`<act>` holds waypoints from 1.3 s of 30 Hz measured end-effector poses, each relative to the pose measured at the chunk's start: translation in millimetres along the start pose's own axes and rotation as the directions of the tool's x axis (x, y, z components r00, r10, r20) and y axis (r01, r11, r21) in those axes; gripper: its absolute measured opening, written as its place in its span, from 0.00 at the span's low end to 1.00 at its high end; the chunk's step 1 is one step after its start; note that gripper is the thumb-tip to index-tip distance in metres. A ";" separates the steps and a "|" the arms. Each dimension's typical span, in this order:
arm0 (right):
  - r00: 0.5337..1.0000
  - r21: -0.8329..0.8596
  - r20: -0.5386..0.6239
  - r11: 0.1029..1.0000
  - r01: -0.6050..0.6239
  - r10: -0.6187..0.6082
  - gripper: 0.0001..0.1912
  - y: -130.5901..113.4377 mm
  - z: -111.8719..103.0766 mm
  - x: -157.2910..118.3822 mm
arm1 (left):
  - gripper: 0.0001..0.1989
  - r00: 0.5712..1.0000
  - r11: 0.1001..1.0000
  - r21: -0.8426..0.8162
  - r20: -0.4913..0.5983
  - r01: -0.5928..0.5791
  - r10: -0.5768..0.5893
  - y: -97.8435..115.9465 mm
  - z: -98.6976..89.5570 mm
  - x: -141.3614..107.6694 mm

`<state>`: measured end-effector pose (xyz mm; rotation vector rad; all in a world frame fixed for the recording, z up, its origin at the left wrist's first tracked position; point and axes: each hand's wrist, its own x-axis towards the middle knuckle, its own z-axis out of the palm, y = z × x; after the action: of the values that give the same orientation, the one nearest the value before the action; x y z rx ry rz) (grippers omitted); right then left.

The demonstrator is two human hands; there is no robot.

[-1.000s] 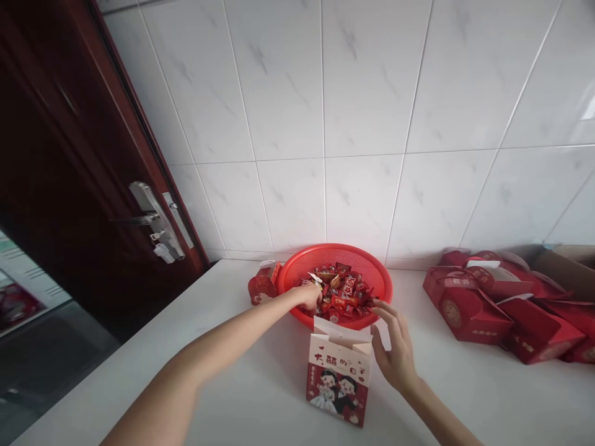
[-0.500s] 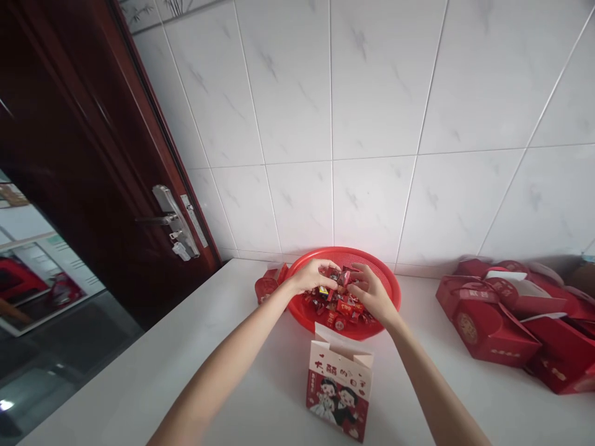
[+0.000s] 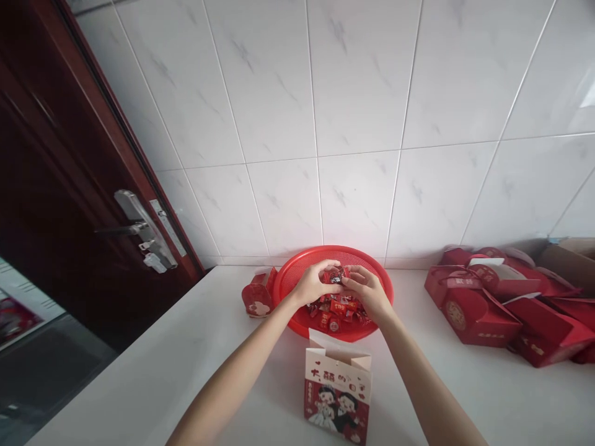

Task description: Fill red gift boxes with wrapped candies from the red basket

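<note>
Over a round red plastic basket [image 3: 297, 269], my left hand [image 3: 316, 285] and my right hand [image 3: 370, 293] face each other with curved fingers. Wrapped candies [image 3: 335, 277] in shiny red and dark wrappers are gathered between them, and both hands close on these from the sides. Below lie more red-wrapped candies [image 3: 341, 308] in the basket, partly hidden by the hands. In front of the basket an open-topped paper gift box [image 3: 337, 396] stands upright, cream and red with a cartoon bridal couple on it.
A small red box [image 3: 258, 297] sits against the basket's left side. Several red gift boxes [image 3: 486, 316] are piled at the right, with a brown cardboard box [image 3: 571, 260] behind. White tiled wall backs the table [image 3: 195, 347]; a dark wooden door [image 3: 93, 155] is at the left.
My hands have come closer together and now hold candies between them, slightly above the pile. The camera view has shifted a little to the right.
</note>
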<state>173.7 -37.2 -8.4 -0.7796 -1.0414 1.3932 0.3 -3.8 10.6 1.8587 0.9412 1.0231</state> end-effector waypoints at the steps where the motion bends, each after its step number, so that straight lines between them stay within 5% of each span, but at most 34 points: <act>1: 1.000 0.015 -0.021 1.000 -0.008 0.008 0.23 0.3 -0.8 0.5 | 0.28 1.000 1.000 -0.028 0.004 0.005 -0.005 -1.6 0.3 0.9; 9: 0.996 0.039 -0.085 0.999 0.002 0.001 0.22 -1.6 -1.3 0.2 | 0.21 0.999 0.984 -0.179 -0.034 0.027 -0.034 -5.8 -3.2 -0.2; 17: 0.994 -0.010 -0.101 0.999 0.033 -0.034 0.17 -0.6 -2.9 0.1 | 0.23 0.952 0.870 -0.413 -0.023 0.269 -0.306 -6.6 -11.7 -9.2; 26: 0.991 -0.075 -0.120 0.996 0.055 -0.064 0.16 1.3 -4.4 -0.4 | 0.24 0.959 0.888 -0.371 0.025 0.270 -0.281 -7.7 -13.2 -9.7; 39: 0.992 -0.165 -0.103 0.985 0.055 -0.073 0.16 0.6 -5.3 -2.7 | 0.22 0.969 0.954 -0.236 -0.121 0.182 -0.215 -10.4 -14.5 -11.4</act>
<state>178.5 -39.1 -11.3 -0.9232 -1.0946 1.2086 -19.6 -5.4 3.1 1.4875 1.0310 1.1022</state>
